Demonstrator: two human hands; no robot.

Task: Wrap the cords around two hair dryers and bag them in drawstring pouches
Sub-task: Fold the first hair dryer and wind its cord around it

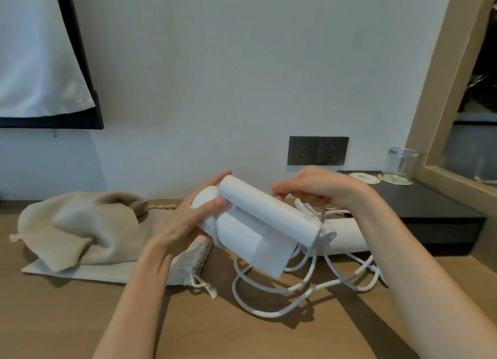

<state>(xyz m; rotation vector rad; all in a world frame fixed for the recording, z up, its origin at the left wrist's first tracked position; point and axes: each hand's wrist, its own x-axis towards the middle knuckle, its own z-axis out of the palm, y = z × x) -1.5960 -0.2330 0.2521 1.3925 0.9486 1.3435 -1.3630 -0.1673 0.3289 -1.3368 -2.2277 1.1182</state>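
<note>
I hold a white folded hair dryer (258,224) above the wooden table. My left hand (188,218) grips its round head end. Over the handle end, my right hand (309,189) pinches the white cord (269,302), which runs down past the handle and loops loosely on the table below. A second white hair dryer (347,235) lies on the table behind, partly hidden by the first. Two beige drawstring pouches lie at the left: a flat one (113,270) underneath and a bulging one (80,224) on top of it.
Two dark wall sockets (317,150) sit behind the hands. At the right, a dark raised shelf (430,205) carries a glass jar (400,165) and round coasters. A framed mirror edge stands at far right. A black-framed panel hangs at upper left.
</note>
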